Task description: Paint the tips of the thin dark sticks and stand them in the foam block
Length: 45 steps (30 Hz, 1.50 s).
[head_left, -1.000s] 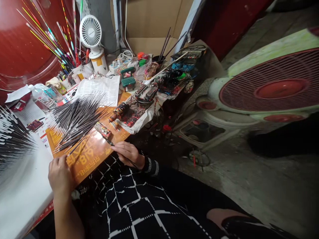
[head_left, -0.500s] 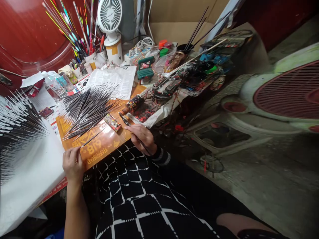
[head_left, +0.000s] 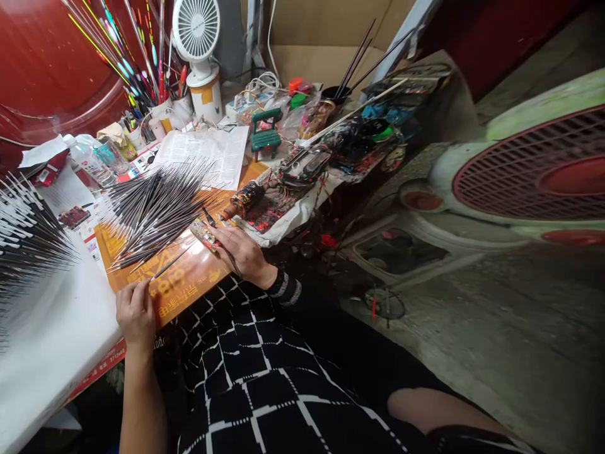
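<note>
Left hand's grip (head_left: pixel 136 315) pinching a thin dark rod (head_left: pixel 171 261), wrist low, right hand's grip (head_left: pixel 241 249) closed on a second rod (head_left: pixel 208 216), that rod's middle hidden beneath the palm.

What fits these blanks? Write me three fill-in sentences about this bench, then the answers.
1. The thin dark stick is held by the hand on the person's ____ side.
2. The fanned pile of dark spikes lies on a glossy ____ printed sheet.
3. The miniature chair on the bench is painted ____.

Answers: left; orange; green.
</note>
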### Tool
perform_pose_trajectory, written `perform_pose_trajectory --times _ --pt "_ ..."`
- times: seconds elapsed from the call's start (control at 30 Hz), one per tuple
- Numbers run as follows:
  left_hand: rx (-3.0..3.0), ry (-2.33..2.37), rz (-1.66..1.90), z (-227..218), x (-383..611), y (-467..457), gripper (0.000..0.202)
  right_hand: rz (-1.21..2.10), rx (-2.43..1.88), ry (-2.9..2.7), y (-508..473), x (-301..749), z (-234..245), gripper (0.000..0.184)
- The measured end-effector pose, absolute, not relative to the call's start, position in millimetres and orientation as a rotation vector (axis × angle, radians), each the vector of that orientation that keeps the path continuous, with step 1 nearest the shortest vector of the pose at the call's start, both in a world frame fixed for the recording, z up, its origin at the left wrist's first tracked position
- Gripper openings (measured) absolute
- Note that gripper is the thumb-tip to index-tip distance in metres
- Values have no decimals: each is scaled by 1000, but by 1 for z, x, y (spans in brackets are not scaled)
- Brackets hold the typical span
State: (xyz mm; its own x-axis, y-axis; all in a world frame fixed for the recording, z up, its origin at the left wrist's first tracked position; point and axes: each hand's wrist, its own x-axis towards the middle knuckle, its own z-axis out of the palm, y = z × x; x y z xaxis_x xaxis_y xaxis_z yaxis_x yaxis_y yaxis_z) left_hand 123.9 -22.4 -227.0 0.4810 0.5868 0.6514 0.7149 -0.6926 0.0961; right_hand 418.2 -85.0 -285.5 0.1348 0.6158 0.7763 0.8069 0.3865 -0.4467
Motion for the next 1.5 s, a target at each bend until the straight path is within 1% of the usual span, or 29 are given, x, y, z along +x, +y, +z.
perform_pose_trajectory --times 0.13,0.3,0.5,0.6,0.7,0.8,0.97,1.13,1.4,1.5 --pt "-2537 -1138 -1024 -227 126 -20 23 -212 -1341 -1574 -85 419 -286 52" --pt "-2567 -1135 -1033 -226 128 -19 23 -264 -1332 -1557 -84 418 -285 53" --pt "-2579 -1190 -1021 -235 132 -16 23 -306 -1261 -1467 -96 416 -284 47" --pt "-2589 -1224 -1024 -239 134 -16 23 -370 -1105 -1480 -108 410 -289 52" --pt "-2604 -1214 -1029 -239 134 -17 21 -354 -1009 -1544 -117 402 -298 59" --pt "-2607 -1201 -1050 -239 133 -19 19 -317 -1023 -1578 -121 396 -308 58" --pt "-2601 -1236 -1053 -238 134 -20 19 -287 -1070 -1618 -122 393 -318 48" --pt "-2595 -1245 -1057 -237 135 -20 20 -312 -1075 -1626 -122 392 -318 52" --pt "-2601 -1296 -1076 -237 136 -20 20 -294 -1084 -1636 -122 391 -318 51" --pt "-2597 -1268 -1077 -237 135 -20 19 -301 -1106 -1641 -122 391 -319 48"
